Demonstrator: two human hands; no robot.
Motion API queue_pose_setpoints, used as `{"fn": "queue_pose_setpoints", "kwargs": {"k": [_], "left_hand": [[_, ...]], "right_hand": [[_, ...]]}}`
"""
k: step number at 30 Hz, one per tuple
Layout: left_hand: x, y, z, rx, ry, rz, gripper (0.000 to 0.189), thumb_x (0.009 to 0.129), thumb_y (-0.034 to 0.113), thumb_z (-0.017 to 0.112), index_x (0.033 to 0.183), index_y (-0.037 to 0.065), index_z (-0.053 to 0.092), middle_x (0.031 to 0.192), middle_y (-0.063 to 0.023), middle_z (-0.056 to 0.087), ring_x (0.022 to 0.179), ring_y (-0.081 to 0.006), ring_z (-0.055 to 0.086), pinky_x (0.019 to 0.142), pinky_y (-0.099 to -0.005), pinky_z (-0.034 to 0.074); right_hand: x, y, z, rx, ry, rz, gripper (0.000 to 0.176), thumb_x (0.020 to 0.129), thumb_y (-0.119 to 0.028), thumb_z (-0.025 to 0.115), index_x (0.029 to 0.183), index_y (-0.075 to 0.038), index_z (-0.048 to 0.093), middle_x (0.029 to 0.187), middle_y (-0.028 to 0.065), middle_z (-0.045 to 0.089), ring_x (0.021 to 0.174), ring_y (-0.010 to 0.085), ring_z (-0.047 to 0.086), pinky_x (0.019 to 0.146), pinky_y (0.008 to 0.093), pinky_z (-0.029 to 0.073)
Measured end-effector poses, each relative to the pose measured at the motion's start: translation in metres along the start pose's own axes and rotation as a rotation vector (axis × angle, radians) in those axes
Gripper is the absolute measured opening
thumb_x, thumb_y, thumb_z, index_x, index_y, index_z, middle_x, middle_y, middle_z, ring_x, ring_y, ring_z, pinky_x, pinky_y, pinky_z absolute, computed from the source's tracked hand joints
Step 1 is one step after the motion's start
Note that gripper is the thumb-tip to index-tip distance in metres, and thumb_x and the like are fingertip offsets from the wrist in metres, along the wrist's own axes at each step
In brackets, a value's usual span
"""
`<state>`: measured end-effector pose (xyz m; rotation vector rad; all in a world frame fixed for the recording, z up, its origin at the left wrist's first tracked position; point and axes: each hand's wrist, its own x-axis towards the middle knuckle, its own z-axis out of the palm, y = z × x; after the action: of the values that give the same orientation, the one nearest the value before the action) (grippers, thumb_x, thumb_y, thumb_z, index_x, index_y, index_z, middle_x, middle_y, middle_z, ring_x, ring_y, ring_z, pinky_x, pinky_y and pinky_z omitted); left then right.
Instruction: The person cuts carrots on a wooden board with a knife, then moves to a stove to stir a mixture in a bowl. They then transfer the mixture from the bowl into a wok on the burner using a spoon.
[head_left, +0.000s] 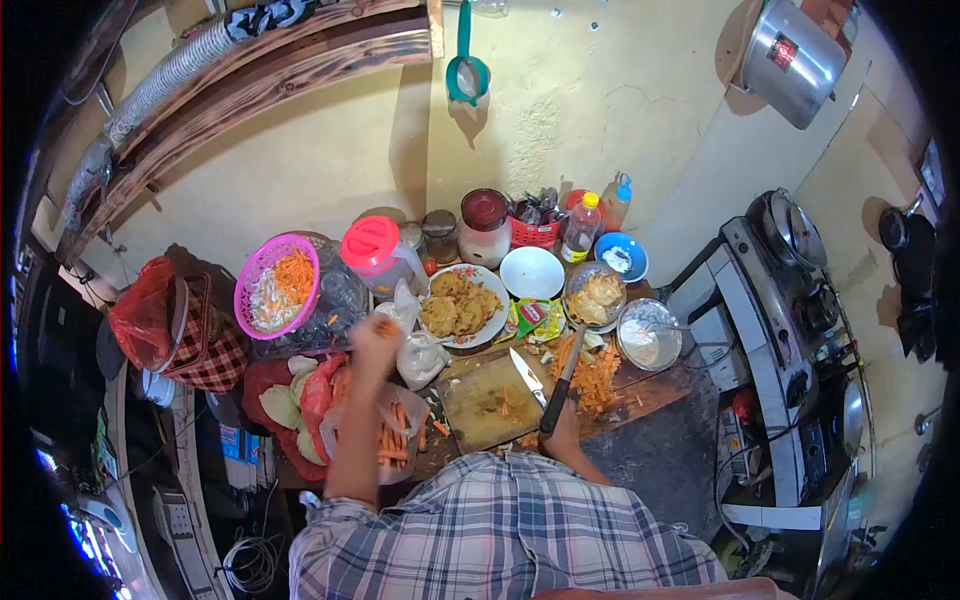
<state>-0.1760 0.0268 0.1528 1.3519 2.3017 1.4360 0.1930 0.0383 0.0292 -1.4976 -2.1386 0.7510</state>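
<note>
The left hand, blurred, is raised over the counter's left side, its fingers closed on an orange carrot piece above the plastic bag of carrots. The right hand is wrapped around a dark handle at the near edge of the cutting board, where a knife blade lies. By my judgement, the carrot is best set flat mid-board, with fingertips tucked clear of the blade.

The person wears a checked shirt in grey-blue and white, with thin reddish lines across the pattern. The left sleeve ends in a folded cuff at the elbow. Below it, the arms are bare down to the left hand and the right hand.
</note>
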Motion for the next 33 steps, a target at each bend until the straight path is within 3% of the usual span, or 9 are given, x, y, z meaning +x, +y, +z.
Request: {"fn": "queue_pose_setpoints", "kwargs": {"k": [5, 11, 13, 15, 17, 19, 21, 25, 33], "left_hand": [[0.121, -0.069, -0.097, 0.489, 0.278, 0.057, 0.017, 0.069, 0.009, 0.064, 0.083, -0.001, 0.063, 0.075, -0.0211, 0.064, 0.072, -0.0375, 0.062, 0.068, -0.0422, 0.049], [0.210, -0.210, -0.133, 0.808, 0.256, 0.118, 0.046, 0.072, 0.002, 0.059, 0.118, -0.001, 0.053, 0.108, -0.0251, 0.060, 0.103, -0.0402, 0.057, 0.088, -0.0445, 0.047], [0.202, -0.165, -0.136, 0.782, 0.212, -0.145, 0.054, 0.073, 0.004, 0.061, 0.125, -0.003, 0.047, 0.112, -0.0247, 0.059, 0.104, -0.0398, 0.057, 0.088, -0.0464, 0.047], [0.220, -0.193, -0.132, 0.864, 0.190, -0.313, 0.066, 0.075, 0.007, 0.062, 0.136, 0.010, 0.038, 0.104, -0.0205, 0.063, 0.095, -0.0381, 0.061, 0.080, -0.0468, 0.049], [0.192, -0.154, -0.118, 1.001, 0.093, -0.329, 0.077, 0.077, 0.005, 0.060, 0.144, 0.014, 0.024, 0.117, -0.0230, 0.057, 0.109, -0.0398, 0.055, 0.083, -0.0486, 0.048], [0.161, -0.128, -0.084, 1.098, 0.419, -0.167, 0.086, 0.076, 0.002, 0.059, 0.147, 0.016, 0.012, 0.133, -0.0249, 0.044, 0.125, -0.0397, 0.040, 0.092, -0.0522, 0.041], [0.132, -0.089, -0.068, 0.800, 0.317, -0.096, 0.079, 0.076, -0.001, 0.056, 0.145, 0.009, 0.020, 0.142, -0.0251, 0.031, 0.134, -0.0378, 0.026, 0.103, -0.0507, 0.031], [0.038, 0.004, -0.014, 0.341, 0.268, 0.470, 0.065, 0.070, -0.003, 0.053, 0.133, -0.005, 0.036, 0.134, -0.0237, 0.040, 0.127, -0.0387, 0.035, 0.107, -0.0464, 0.024], [-0.135, 0.204, 0.124, -0.567, -0.396, 0.258, 0.061, 0.077, -0.005, 0.058, 0.133, -0.002, 0.034, 0.132, -0.0170, 0.041, 0.122, -0.0294, 0.040, 0.107, -0.0401, 0.027]], "right_hand": [[-0.017, -0.004, -0.028, -0.112, 0.084, -0.103, 0.031, 0.072, 0.002, 0.058, 0.103, 0.003, 0.057, 0.099, 0.0216, 0.050, 0.101, 0.0410, 0.047, 0.084, 0.0463, 0.042], [-0.016, 0.049, -0.059, 0.088, 0.332, 0.097, 0.027, 0.079, -0.008, 0.057, 0.105, 0.000, 0.058, 0.085, 0.0167, 0.059, 0.074, 0.0352, 0.059, 0.072, 0.0425, 0.049], [0.010, 0.057, -0.092, 0.221, 0.351, 0.558, 0.030, 0.083, -0.020, 0.060, 0.105, 0.001, 0.059, 0.090, 0.0198, 0.061, 0.082, 0.0324, 0.062, 0.073, 0.0407, 0.049], [0.049, 0.135, -0.072, 0.406, 0.529, 0.584, 0.036, 0.087, -0.022, 0.058, 0.116, -0.003, 0.049, 0.086, 0.0125, 0.063, 0.080, 0.0252, 0.065, 0.069, 0.0369, 0.053], [0.087, 0.149, -0.099, 0.423, 0.389, 0.736, 0.044, 0.090, -0.027, 0.058, 0.124, -0.005, 0.042, 0.098, 0.0127, 0.063, 0.084, 0.0262, 0.064, 0.067, 0.0382, 0.055], [0.109, 0.135, -0.113, 1.132, 0.448, 1.007, 0.043, 0.092, -0.022, 0.054, 0.126, -0.002, 0.038, 0.109, 0.0162, 0.058, 0.084, 0.0326, 0.064, 0.065, 0.0430, 0.058], [0.123, 0.155, -0.107, 1.382, 0.531, 0.961, 0.036, 0.092, -0.015, 0.049, 0.124, -0.002, 0.041, 0.116, 0.0174, 0.054, 0.088, 0.0350, 0.063, 0.064, 0.0441, 0.059], [0.118, 0.156, -0.114, 1.405, 0.577, 0.991, 0.034, 0.091, -0.010, 0.047, 0.124, -0.004, 0.042, 0.115, 0.0171, 0.053, 0.091, 0.0340, 0.062, 0.066, 0.0446, 0.060], [0.004, 0.126, -0.206, 1.461, 0.623, 0.761, 0.036, 0.092, -0.010, 0.049, 0.125, -0.001, 0.040, 0.115, 0.0161, 0.054, 0.093, 0.0280, 0.062, 0.068, 0.0417, 0.059]]}}
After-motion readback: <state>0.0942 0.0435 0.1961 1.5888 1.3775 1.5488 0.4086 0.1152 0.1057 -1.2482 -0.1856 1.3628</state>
